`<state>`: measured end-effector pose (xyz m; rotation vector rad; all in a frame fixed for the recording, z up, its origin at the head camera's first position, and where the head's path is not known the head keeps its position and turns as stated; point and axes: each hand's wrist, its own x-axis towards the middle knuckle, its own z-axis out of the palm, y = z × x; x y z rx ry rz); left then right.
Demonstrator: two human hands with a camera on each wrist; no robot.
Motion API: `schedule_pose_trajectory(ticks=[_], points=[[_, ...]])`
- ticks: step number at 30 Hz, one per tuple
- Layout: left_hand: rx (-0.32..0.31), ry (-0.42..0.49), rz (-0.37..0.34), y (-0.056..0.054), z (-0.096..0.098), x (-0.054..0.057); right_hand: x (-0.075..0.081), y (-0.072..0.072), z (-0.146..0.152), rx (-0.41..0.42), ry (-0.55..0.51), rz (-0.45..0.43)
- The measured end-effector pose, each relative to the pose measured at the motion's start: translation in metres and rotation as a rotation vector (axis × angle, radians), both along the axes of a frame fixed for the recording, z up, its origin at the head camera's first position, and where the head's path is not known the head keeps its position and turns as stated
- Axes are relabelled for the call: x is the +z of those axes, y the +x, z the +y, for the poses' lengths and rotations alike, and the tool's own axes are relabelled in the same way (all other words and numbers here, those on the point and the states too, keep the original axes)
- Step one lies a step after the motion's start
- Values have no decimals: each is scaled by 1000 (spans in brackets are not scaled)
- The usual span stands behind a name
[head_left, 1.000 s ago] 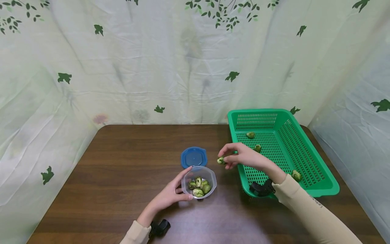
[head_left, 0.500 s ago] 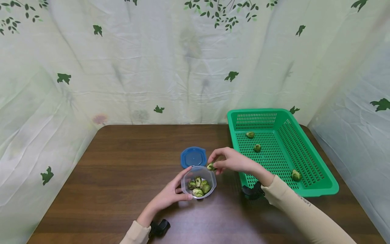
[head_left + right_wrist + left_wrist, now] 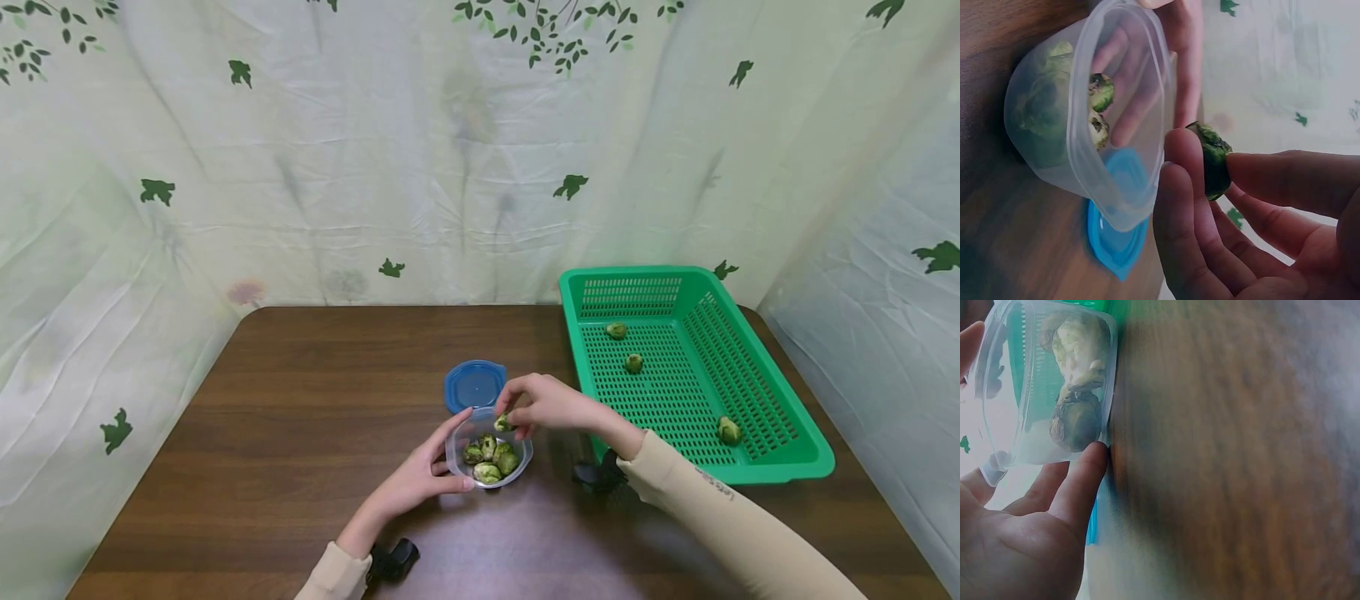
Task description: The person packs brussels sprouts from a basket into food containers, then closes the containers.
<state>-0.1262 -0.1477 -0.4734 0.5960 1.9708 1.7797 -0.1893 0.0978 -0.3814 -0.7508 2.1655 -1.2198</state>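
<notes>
My left hand (image 3: 416, 483) holds a clear plastic food container (image 3: 467, 431) from its left side, thumb at the near rim and fingers along the far side. Inside it lie several Brussels sprouts (image 3: 487, 473). My right hand (image 3: 553, 405) pinches another Brussels sprout (image 3: 1211, 164) between thumb and fingertips, above the container's far right rim in the head view. In the right wrist view that sprout shows just outside the container's opening. The left wrist view shows a left fingertip (image 3: 1090, 461) at the container's wall, low near the table.
A blue lid (image 3: 475, 386) lies on the wooden table (image 3: 337, 375) just behind the container. To the right stands a green slotted basket (image 3: 813, 462) with three sprouts on its floor, one of them a sprout (image 3: 729, 431) near the front right. A leaf-printed cloth (image 3: 337, 167) hangs behind.
My right hand has moved left from beside the green basket to over the container's rim, with the Brussels sprout still pinched. The left hand and the container have stayed put.
</notes>
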Motion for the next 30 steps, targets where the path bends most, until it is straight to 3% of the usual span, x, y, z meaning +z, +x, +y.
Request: schedule_pose_trajectory(ticks=[7, 15, 30], points=[[-1, -11, -20, 0, 0, 1, -5, 2, -7, 18, 48, 29], [-8, -10, 5, -1, 0, 0, -6, 1, -7, 17, 70, 40], [1, -7, 17, -1, 0, -1, 3, 0, 13, -43, -52, -41]])
